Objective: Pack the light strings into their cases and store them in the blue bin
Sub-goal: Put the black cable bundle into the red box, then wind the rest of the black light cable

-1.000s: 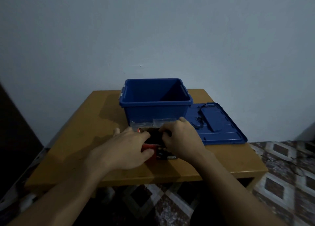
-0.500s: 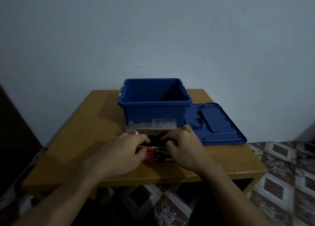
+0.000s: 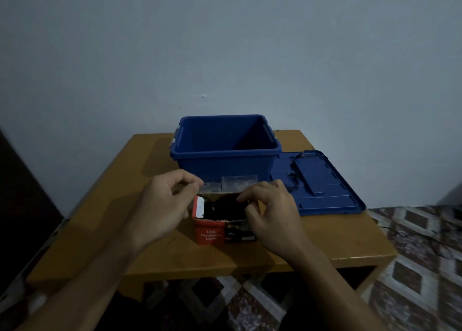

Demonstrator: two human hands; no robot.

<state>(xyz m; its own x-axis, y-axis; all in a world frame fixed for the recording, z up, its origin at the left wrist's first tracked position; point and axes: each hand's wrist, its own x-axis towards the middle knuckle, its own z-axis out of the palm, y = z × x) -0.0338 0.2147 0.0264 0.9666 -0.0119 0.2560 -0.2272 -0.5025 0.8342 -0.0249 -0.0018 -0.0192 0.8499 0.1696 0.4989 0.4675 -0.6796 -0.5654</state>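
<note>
the hands have lifted and parted. half a second ago both lay pressed over the led light box (image 3: 225, 233), hiding its top; now the top shows open, with the dark light string (image 3: 225, 207) bundled down inside and a white-lined flap standing up on the box's left side.

the box stands upright near the front edge of the counter (image 3: 105, 215), at its middle, just in front of the blue bin (image 3: 225, 153). the left hand (image 3: 160, 205) hovers at the box's left. its thumb and forefinger are together by the corner of the clear plastic pieces (image 3: 237, 183) lying between box and bin; whether they pinch anything i cannot tell. the right hand (image 3: 272, 213) has its fingers (image 3: 246, 197) curled and clamped on the box's right top rim.

the bin looks empty from here, and its lid (image 3: 325, 188) lies flat at the counter's right edge with a dark cord (image 3: 291, 180) on it.

by my reading the stuffing of this string is done. closing the flaps comes next, then the lift into the bin. loose loops may spring up and block the flaps.
</note>
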